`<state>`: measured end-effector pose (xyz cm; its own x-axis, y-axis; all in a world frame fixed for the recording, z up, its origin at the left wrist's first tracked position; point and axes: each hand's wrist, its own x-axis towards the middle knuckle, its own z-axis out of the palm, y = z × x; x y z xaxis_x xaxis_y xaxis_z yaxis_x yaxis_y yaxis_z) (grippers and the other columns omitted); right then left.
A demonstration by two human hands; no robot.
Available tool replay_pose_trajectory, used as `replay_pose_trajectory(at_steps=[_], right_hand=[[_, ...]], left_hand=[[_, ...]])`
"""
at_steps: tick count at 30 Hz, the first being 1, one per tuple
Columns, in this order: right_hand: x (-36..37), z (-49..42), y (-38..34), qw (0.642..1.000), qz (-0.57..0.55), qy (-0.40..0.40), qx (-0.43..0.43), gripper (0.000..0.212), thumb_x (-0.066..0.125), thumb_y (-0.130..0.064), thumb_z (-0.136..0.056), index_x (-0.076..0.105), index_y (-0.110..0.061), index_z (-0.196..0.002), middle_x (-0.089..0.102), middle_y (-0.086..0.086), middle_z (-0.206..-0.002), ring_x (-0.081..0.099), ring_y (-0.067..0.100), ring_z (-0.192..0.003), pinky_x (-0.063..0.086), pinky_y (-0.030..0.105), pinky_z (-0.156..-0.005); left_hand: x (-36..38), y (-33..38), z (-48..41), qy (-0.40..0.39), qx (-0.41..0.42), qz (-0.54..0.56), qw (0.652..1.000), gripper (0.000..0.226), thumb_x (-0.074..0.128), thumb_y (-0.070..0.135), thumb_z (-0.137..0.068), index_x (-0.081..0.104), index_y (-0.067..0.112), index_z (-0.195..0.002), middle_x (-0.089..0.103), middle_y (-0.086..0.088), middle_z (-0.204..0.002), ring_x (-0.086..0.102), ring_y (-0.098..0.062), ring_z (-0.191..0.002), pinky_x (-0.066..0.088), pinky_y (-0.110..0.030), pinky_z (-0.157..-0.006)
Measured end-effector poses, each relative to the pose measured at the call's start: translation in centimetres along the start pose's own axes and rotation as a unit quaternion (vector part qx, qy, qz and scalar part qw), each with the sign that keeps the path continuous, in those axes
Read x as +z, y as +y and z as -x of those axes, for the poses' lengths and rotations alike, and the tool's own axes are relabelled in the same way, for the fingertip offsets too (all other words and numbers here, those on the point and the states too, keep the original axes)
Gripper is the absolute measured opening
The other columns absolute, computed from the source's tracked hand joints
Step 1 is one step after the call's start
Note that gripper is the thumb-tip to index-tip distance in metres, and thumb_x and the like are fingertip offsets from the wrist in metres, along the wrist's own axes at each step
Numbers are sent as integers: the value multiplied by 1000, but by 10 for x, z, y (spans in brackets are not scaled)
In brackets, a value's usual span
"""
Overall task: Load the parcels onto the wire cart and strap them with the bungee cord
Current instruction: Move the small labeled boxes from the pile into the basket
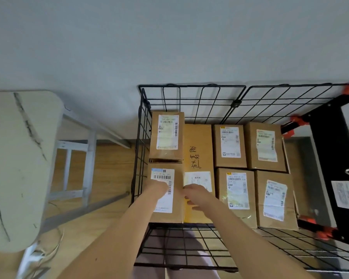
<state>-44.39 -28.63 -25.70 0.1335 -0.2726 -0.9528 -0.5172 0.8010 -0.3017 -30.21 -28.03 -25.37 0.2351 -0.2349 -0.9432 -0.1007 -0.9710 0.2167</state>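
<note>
Both hands meet on one parcel: left hand (159, 188) lies atop the near-left brown cardboard box with a white label (163, 206), and right hand (196, 195) bends its fingers (189, 202) into the seam beside the long tan carton (197, 141). Whether either truly clamps, I cannot tell. Probably they are seating it snug inside the black wire cart (237, 102), so the load is tight for strapping.

The black wire cart (191, 97) holds seven cardboard parcels (230, 164) packed side by side, labels up. Two sit against its left wall, a long yellowish parcel (198, 156) (handwriting on its top) lies beside them, and four brown ones form a two-by-two block on the right.
</note>
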Motion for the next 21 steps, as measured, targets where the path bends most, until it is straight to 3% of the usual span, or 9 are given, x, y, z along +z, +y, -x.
replay_pose_trajectory(at_steps=[2, 6, 8, 11, 12, 15, 16, 19, 21], right_hand=[[-4, 3, 0, 1000, 8, 9, -4, 45, 52, -27, -92, 46, -17, -136, 51, 2, -119, 50, 19, -111, 44, 31, -91], [-11, 11, -3, 999, 20, 28, -25, 40, 50, -21, -93, 51, -15, -132, 51, 2, -120, 50, 20, -111, 43, 30, -85], [-13, 15, -5, 998, 20, 38, -40, 38, 52, -19, -92, 53, -14, -130, 50, 1, -113, 49, 18, -105, 41, 29, -81], [-15, 24, -12, 997, 20, 52, -60, 34, 53, -17, -92, 56, -13, -126, 53, 1, -109, 50, 17, -102, 40, 27, -81], [-15, 27, -15, 996, 21, 58, -66, 33, 53, -17, -92, 57, -13, -124, 54, 1, -108, 50, 17, -101, 40, 27, -81], [-11, 41, -23, 993, 33, 75, -88, 31, 53, -18, -91, 60, -12, -121, 56, 2, -102, 52, 18, -95, 42, 27, -80], [-9, 47, -26, 991, 40, 80, -99, 31, 53, -18, -91, 60, -12, -120, 57, 3, -100, 53, 18, -93, 42, 27, -79], [-2, 68, -38, 984, 56, 101, -136, 31, 50, -16, -91, 61, -13, -120, 58, 2, -98, 54, 18, -89, 43, 26, -75], [5, 83, -47, 976, 53, 124, -168, 31, 48, -14, -91, 62, -14, -118, 58, -1, -88, 54, 17, -82, 44, 26, -74]], left_hand=[[-1, 0, 5, -1, 1, 5, 1000, 20, 44, 3, -94, 54, 15, -107, 62, -10, -104, 60, -26, -89, 50, -31, -72], [-3, 4, 14, -15, 14, 1, 1000, 20, 43, 5, -94, 56, 16, -104, 62, -8, -99, 60, -24, -87, 49, -36, -80], [-5, 9, 24, -20, 38, -19, 999, 24, 45, 6, -92, 57, 12, -112, 64, -9, -101, 61, -23, -88, 49, -35, -80], [-7, 16, 37, -26, 78, -58, 995, 45, 50, 12, -88, 43, 11, -132, 62, -9, -110, 61, -22, -94, 46, -31, -72], [-9, 18, 45, -30, 92, -75, 992, 44, 51, 15, -88, 43, 13, -130, 61, -7, -110, 61, -20, -94, 45, -29, -70], [-16, 26, 71, -21, 151, -106, 983, 11, 50, 13, -92, 51, 21, -99, 55, 3, -91, 52, -7, -76, 40, -19, -60], [-18, 28, 76, -17, 177, -118, 977, 12, 49, 12, -92, 53, 23, -94, 53, 6, -87, 50, -6, -73, 39, -18, -59], [-29, 34, 99, -16, 242, -151, 958, 16, 49, 17, -92, 59, 27, -99, 60, 6, -92, 54, -10, -78, 46, -24, -70], [-39, 36, 111, -12, 274, -170, 947, 29, 49, 20, -92, 59, 21, -119, 62, 1, -111, 57, -15, -94, 48, -31, -85]])
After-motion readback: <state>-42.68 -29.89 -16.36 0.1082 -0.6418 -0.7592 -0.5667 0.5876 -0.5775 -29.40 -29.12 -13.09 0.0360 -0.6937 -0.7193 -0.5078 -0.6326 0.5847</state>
